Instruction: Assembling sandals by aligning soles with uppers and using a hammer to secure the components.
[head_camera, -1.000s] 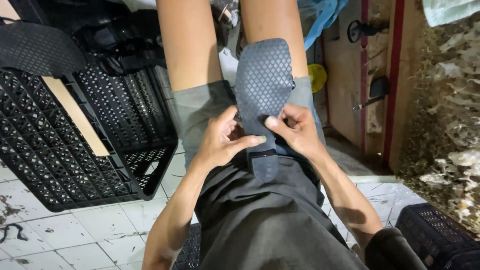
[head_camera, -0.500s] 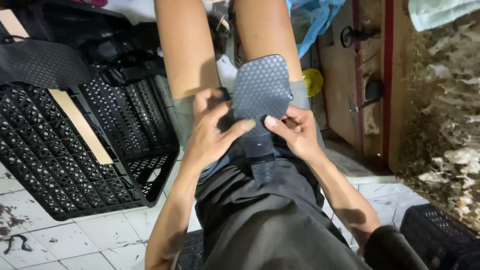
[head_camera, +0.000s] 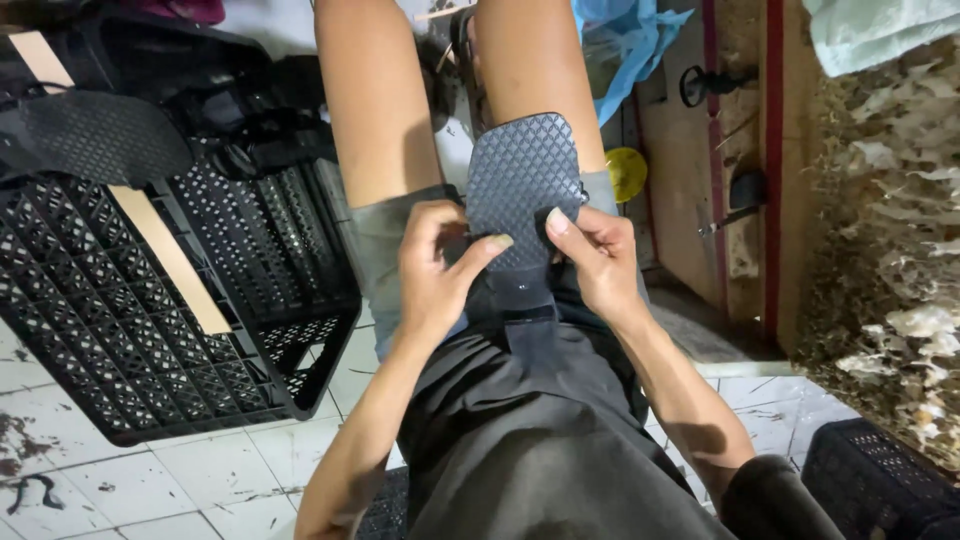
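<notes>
A dark sandal sole (head_camera: 520, 185) with a diamond tread pattern lies sole-up across my lap, its toe end pointing away over my right knee. My left hand (head_camera: 435, 270) grips its near left edge, thumb pressed on the tread. My right hand (head_camera: 595, 260) holds the near right edge, thumb on the tread beside a small notch. A dark strap (head_camera: 522, 300) hangs from the sole's near end between both hands. I am seated, in grey shorts, with bare legs stretched forward.
A black plastic lattice crate (head_camera: 150, 300) stands on the white tiled floor at the left, a pale wooden strip (head_camera: 170, 260) lying across it and another dark sole (head_camera: 100, 135) on top. A second black crate (head_camera: 880, 480) is at the lower right. A rough wall and red-framed board stand on the right.
The sole has slid farther away along my leg. Both hands have shifted to its near end, and my left thumb now presses on the tread.
</notes>
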